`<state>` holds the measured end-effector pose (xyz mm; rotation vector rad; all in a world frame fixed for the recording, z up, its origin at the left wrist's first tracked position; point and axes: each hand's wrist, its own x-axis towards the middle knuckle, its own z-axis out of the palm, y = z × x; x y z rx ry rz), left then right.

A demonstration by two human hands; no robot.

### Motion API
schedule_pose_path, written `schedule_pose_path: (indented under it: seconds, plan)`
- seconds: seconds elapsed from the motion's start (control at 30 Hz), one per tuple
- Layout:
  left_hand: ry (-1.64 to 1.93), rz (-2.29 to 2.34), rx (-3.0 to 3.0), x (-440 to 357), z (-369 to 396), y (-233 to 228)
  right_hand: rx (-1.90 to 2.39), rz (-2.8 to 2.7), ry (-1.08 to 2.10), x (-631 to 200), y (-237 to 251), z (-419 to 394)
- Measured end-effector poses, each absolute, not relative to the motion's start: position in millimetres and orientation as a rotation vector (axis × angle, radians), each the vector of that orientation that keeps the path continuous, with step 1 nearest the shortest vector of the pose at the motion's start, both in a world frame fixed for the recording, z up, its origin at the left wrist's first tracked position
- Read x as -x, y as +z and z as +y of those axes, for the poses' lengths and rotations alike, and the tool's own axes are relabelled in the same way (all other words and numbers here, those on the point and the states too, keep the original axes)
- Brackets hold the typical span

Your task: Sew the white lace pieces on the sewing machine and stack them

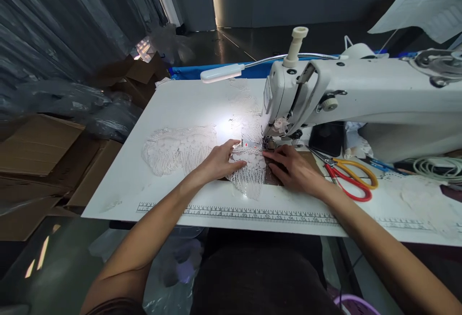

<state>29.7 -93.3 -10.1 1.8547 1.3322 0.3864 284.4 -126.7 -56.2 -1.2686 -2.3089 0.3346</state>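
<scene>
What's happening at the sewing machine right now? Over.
Left hand flat on lace. Right hand pressing lace beside needle. Scissors lie just right of right hand, not in the way.

The lace fabric (187,149) is white openwork cloth, rough and matt, lying on a smooth white table (119,190) with a printed ruler strip (234,213). The sewing machine (361,98) has a glossy white enamelled body (its needle parts look like bare metal). The scissors (348,173) show shiny plastic handles, and the cardboard boxes (39,151) are dull brown.
</scene>
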Motion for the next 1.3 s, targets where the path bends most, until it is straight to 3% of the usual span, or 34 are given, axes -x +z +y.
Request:
schedule_pose_path:
  seconds: [0.17,0.63,1.3]
  plan:
    - [0.396,1.378,-1.736,-29,-89,-12,1.246,-2.079,0.507,-290,-56,-123]
    - [0.382,1.376,-1.673,-26,-84,-18,1.212,-2.281,0.313,-280,-59,-132]
    - [0.432,1.416,-1.76,-26,-87,-16,1.246,-2.405,0.35,-279,-50,-151]
